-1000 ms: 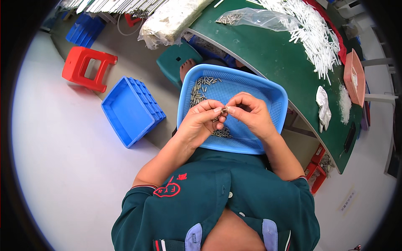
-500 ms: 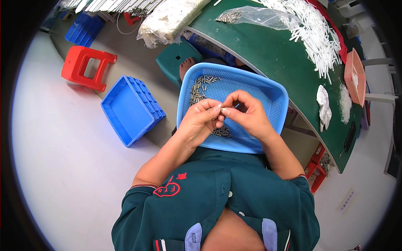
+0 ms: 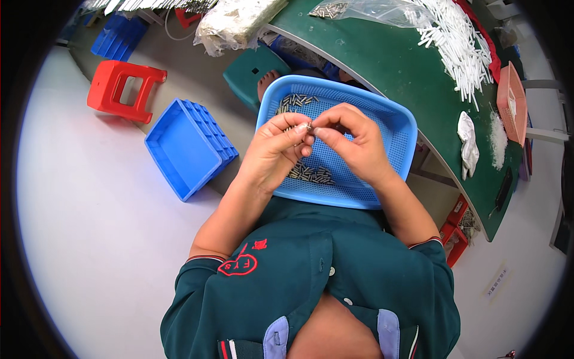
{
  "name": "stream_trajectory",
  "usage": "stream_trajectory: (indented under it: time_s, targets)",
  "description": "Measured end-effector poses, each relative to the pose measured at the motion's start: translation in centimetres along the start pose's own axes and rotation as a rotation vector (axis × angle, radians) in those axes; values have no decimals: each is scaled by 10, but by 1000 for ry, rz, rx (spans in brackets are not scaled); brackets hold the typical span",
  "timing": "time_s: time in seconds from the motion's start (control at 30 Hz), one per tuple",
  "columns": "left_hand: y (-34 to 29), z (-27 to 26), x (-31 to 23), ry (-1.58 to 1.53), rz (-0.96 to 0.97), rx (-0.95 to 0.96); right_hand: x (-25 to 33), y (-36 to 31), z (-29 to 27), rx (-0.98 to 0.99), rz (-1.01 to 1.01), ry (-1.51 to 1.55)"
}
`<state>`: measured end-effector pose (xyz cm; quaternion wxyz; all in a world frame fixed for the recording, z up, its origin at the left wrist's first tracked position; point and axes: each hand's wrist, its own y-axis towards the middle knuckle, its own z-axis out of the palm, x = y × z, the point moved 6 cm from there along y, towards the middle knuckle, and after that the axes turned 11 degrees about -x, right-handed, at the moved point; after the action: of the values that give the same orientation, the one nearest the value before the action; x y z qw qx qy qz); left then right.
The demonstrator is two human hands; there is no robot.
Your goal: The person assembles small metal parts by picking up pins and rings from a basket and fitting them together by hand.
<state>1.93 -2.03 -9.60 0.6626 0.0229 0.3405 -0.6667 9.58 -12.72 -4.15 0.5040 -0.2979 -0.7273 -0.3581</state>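
Over a light-blue perforated plastic basket [image 3: 408, 157], my left hand [image 3: 274, 146] and my right hand [image 3: 354, 142] meet fingertip to fingertip. Thumb and forefinger of each are pinched around a small metal piece [image 3: 310, 129], mostly covered by the fingers; its exact kind is too small to make out. Inside the basket, short metal tube-like pins lie in loose piles, one pile [image 3: 311, 174] below my left hand and another [image 3: 297, 102] by the far left wall. The basket sits at my lap.
A green table [image 3: 382, 60] curves along the right, bearing white sticks [image 3: 457, 57], a clear bag [image 3: 376, 15], a white glove [image 3: 468, 143] and a pink basket [image 3: 512, 105]. Blue crates [image 3: 182, 152], a red stool [image 3: 122, 93] and a green stool [image 3: 248, 72] stand leftward.
The basket and both hands sit slightly higher in the picture. My fingertips have shifted around the small metal piece, and more of it shows between them.
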Motion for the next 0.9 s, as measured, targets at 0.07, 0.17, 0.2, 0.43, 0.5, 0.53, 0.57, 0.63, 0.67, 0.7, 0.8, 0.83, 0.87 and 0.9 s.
stream_trajectory:
  time_s: [0.07, 0.17, 0.2, 0.43, 0.5, 0.53, 0.57, 0.63, 0.67, 0.7, 0.8, 0.83, 0.87, 0.9]
  targets:
    - [-1, 1, -8, 19, 64, -31, -17, -1, -2, -88, 148, 100]
    - [-1, 2, -10, -3, 66, -7, -27, -10, 12, 85, -96, -334]
    - [-1, 3, -10, -15, 63, 13, -29, -13, 14, 85, -95, -334]
    - [1, -2, -3, -52, 17, 17, -24, -33, 50, 193, -376, -602]
    - [2, -3, -2, -54, 6, 9, -26, -38, 56, 204, -379, -708]
    - [2, -3, -1, -53, 10, 14, -29, -40, 56, 202, -385, -711]
    - [1, -3, 0, -59, -2, 10, -33, -42, 58, 245, -394, -742]
    - [1, -3, 4, -82, -27, 26, -34, -41, 54, 282, -340, -676]
    - [0, -4, 5, -83, -18, 30, -31, -39, 50, 283, -350, -677]
    - [0, -4, 7, -75, -20, 34, -32, -34, 42, 271, -236, -621]
    - [-3, -3, 10, -64, -29, 29, -32, -23, 16, 213, -155, -646]
    - [-2, -2, 13, -54, -52, 26, -31, -17, -1, 100, 131, -333]
    - [-3, -3, 15, -43, -73, 16, -34, -17, -12, -12, 408, -8]
    - [-3, -2, 17, -31, -76, 20, -32, -17, -16, -24, 480, 198]
